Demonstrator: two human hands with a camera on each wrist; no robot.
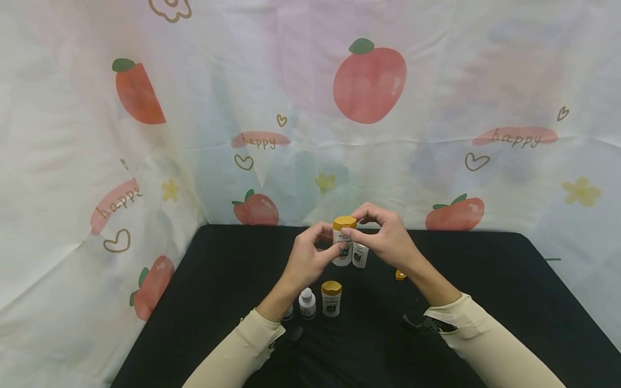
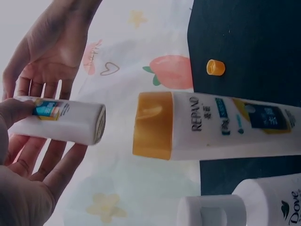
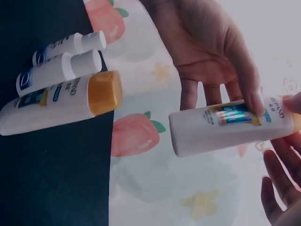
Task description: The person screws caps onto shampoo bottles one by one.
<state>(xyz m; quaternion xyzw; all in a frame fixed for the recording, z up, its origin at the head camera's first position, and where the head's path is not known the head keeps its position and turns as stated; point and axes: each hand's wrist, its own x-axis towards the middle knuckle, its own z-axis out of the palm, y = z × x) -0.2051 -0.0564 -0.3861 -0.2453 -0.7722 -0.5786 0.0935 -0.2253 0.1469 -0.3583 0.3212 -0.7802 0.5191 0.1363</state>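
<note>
A white shampoo bottle (image 1: 342, 253) with a golden cap (image 1: 345, 221) is held upright above the black table. My left hand (image 1: 308, 256) grips its body, thumb on the label (image 3: 233, 114). My right hand (image 1: 385, 234) pinches the bottle at its cap, thumb at the front. Just behind it, a second white bottle (image 1: 360, 256) is partly hidden, its top out of sight. Closer to me stand another golden-capped shampoo bottle (image 1: 331, 300), marked REPAND, and a white-capped Dove bottle (image 1: 307, 305). A similar white bottle (image 1: 288, 313) is mostly covered by my left arm.
A small orange cap (image 1: 400, 275) lies on the black table (image 1: 485, 280) beside my right forearm. Dark wrist gear (image 1: 427, 323) hangs under the right cuff. A fruit-printed cloth (image 1: 310, 108) rises behind the table's back edge and along its left side.
</note>
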